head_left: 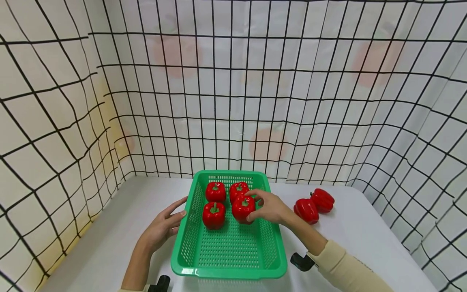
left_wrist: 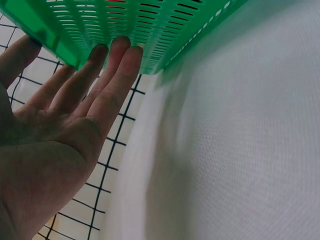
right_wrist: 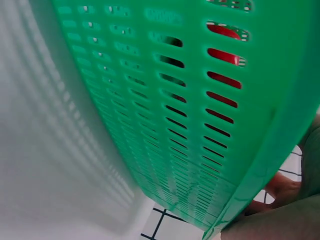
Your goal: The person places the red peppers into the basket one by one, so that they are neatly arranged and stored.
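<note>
In the green slotted plastic basket (head_left: 228,272), the right hand (head_left: 269,207) pinches a glossy, blocky red pepper (head_left: 242,209) (likely light, firm, slippery; best held round its sides), the left hand (head_left: 161,228) touching the basket, fingers spread.

White tabletop (head_left: 346,247); black grid (head_left: 230,68) before pale wall (head_left: 221,129); faint orange patches (head_left: 264,136), possibly printed.
</note>
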Motion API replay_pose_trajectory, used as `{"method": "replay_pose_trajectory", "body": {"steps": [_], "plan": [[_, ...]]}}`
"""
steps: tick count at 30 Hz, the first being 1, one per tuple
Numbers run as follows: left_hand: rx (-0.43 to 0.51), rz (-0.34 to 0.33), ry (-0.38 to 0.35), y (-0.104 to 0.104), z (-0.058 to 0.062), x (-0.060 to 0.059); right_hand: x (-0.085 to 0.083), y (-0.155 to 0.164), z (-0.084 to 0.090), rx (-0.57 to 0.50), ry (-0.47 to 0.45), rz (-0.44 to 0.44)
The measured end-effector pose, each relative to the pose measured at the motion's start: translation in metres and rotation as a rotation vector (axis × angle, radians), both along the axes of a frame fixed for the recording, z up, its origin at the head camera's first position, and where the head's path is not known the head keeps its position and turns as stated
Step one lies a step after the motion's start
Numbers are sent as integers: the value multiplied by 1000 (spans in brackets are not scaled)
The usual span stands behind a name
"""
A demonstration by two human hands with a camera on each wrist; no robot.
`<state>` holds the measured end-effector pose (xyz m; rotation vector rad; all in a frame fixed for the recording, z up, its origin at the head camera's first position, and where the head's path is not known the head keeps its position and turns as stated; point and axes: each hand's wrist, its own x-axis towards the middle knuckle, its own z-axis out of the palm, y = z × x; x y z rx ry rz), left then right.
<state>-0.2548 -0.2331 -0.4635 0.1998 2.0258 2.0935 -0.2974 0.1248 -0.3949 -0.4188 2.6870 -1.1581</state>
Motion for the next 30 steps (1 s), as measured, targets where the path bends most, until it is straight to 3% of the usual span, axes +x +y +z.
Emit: {"method": "replay_pose_trajectory", "body": {"steps": [30], "plan": [[3,-2,-12,1,2,1,6,-6,-16,150,250,102]]}}
